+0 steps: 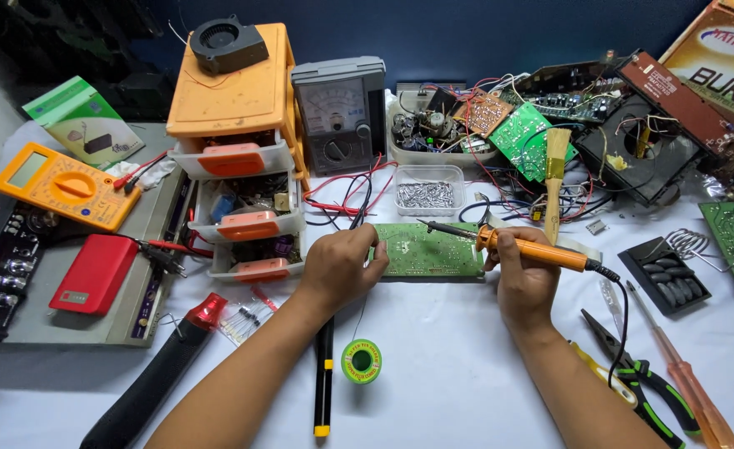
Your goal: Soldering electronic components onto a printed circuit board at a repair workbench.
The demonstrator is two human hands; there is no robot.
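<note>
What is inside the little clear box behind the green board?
The clear box holds a pile of small silvery metal bits. What lies at the bottom is covered by the pile.

Your circuit board point(433, 249) is lying mid-table point(467, 366), solder spool point(361, 361) sitting before it, screw tray point(430, 189) behind, drawer unit point(238, 166) standing left, pliers point(633, 366) lying right.

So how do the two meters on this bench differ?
The digital multimeter is orange-yellow, lies flat at the far left and has a screen above its round dial. The analog meter is grey, stands upright behind the circuit board and has a needle scale. Both have a rotary selector, and neither hand touches them.
</note>
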